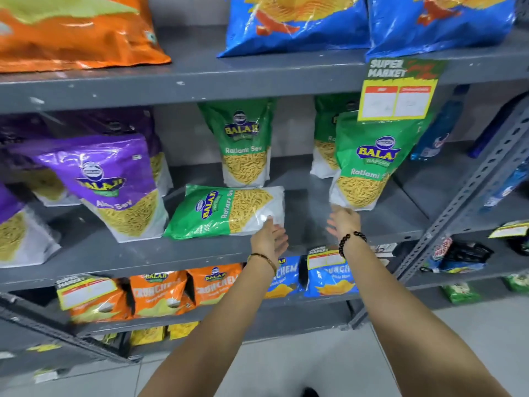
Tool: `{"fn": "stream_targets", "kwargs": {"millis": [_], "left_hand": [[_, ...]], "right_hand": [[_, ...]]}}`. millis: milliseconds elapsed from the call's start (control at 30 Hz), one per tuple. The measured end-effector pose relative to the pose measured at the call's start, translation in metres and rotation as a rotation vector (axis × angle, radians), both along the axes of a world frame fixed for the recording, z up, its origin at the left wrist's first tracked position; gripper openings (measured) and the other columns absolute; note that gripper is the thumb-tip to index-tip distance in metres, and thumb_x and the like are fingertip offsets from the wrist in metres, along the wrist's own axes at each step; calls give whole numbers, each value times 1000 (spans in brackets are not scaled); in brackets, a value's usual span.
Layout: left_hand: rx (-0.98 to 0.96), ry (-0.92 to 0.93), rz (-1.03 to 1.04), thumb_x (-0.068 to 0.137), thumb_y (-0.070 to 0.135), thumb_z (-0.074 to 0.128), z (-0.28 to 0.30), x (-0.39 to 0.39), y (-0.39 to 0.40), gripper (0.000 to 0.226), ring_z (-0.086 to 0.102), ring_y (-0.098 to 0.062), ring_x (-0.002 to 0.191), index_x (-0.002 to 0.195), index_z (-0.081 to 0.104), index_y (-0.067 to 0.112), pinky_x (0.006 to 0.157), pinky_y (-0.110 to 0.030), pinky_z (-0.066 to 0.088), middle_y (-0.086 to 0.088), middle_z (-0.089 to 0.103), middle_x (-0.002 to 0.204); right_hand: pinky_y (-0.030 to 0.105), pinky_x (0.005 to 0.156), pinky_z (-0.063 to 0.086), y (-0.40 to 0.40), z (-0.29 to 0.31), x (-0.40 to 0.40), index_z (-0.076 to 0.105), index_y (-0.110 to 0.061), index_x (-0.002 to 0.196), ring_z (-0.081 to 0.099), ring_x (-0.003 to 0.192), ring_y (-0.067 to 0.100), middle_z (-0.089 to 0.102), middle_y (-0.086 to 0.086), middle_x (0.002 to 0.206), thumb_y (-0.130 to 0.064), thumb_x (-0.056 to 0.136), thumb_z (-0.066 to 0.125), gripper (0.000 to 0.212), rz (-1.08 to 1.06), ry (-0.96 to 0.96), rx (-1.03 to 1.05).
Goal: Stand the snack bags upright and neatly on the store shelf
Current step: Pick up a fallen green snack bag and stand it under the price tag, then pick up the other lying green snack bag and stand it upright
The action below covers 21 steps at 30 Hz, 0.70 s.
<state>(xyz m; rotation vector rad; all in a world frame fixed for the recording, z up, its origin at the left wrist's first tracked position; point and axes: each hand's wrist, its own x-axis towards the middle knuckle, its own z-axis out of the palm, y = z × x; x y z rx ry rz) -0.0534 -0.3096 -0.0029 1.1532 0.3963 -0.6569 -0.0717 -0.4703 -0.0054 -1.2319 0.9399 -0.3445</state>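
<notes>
the fallen green bag [226,212] lay flat on its back on the grey shelf [200,253], its white bottom end just past the fingertips of the left hand [269,239]. that hand was released, fingers spread, reaching toward the bag's lower right corner and either grazing it or just short of it; which one could not be told. the right hand [343,222] was also released and empty, its fingers just below the bottom edge of the leaning green bag [369,164], which tilted forward under a price tag [398,90].

both were sealed pouches of thin yellow sev, visible through clear windows. they looked light, puffed with air and glossy, so likely slippery and soft, and the strands inside would probably crush under a hard squeeze. a sensible hold on the flat bag seemed to be at its two side seams, tipping it up onto the white gusset. beyond the left fingers another green bag [243,144] stood upright at the back, and to their left a purple bag [114,184] leaned.
</notes>
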Motion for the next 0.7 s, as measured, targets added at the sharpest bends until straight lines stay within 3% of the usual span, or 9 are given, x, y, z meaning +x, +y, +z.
{"fn": "stream_targets", "kwargs": {"millis": [67, 100, 167, 233, 367, 500, 567, 600, 700], "left_hand": [[2, 56, 80, 94, 34, 45, -5, 3, 17, 28, 50, -19, 67, 84, 53, 9, 70, -30, 46, -7, 53, 80], [-11, 82, 110, 93, 33, 47, -6, 6, 25, 26, 44, -19, 62, 84, 52, 9, 67, -30, 45, -8, 50, 80], [-21, 109, 167, 92, 34, 49, -7, 14, 37, 33, 45, -23, 78, 112, 54, 8, 84, -35, 47, -13, 49, 106], [-11, 149, 258, 90, 37, 53, -6, 23, 44, 59, 46, -28, 92, 138, 37, 7, 96, -37, 42, -14, 43, 126], [-6, 161, 445, 91, 40, 48, 5, 37, 47, 62, 46, -28, 107, 141, 31, 9, 88, -35, 40, -14, 48, 129], [-43, 184, 558, 95, 46, 28, 12, 48, 42, 61, 47, -23, 96, 145, 24, 10, 70, -34, 42, -9, 34, 150], [-52, 218, 570, 95, 50, 22, 14, 49, 41, 65, 49, -32, 117, 147, 18, 10, 92, -38, 44, -9, 27, 154], [-64, 238, 571, 95, 51, 20, 15, 49, 41, 66, 40, -32, 130, 147, 16, 10, 105, -43, 36, -9, 25, 155], [-87, 262, 589, 95, 49, 19, 19, 50, 39, 65, 29, -28, 140, 146, 19, 9, 117, -45, 24, -8, 25, 156]], "right_hand": [[39, 79, 48, 16, 7, 10, 55, -5, 112, 53, 83, 21, 53, 10, 91, -22, 89, 52, 29, 142, 36, -65], [40, 82, 48, 22, 11, 15, 56, -2, 114, 53, 88, 22, 54, 10, 96, -22, 88, 52, 33, 197, 56, -120], [44, 84, 47, 33, 21, 28, 59, -1, 111, 52, 91, 24, 57, 13, 98, -23, 86, 55, 33, 280, 76, -293], [45, 94, 44, 42, 32, 41, 60, 1, 109, 55, 96, 28, 62, 19, 105, -25, 87, 55, 34, 380, 107, -491], [38, 101, 39, 51, 46, 69, 52, 3, 119, 51, 119, 34, 56, 22, 128, -27, 91, 48, 41, 545, 163, -614], [36, 107, 32, 47, 44, 96, 41, -4, 134, 42, 130, 30, 43, 14, 144, -38, 93, 41, 53, 682, 231, -565], [35, 109, 29, 44, 42, 103, 37, -8, 138, 37, 134, 28, 38, 11, 148, -42, 93, 39, 57, 704, 247, -528], [36, 109, 29, 44, 41, 106, 38, -8, 137, 37, 134, 28, 38, 10, 148, -43, 92, 40, 57, 712, 251, -498], [39, 105, 35, 40, 34, 108, 50, -13, 129, 44, 127, 31, 48, 11, 140, -44, 87, 50, 53, 752, 283, -400]]}}
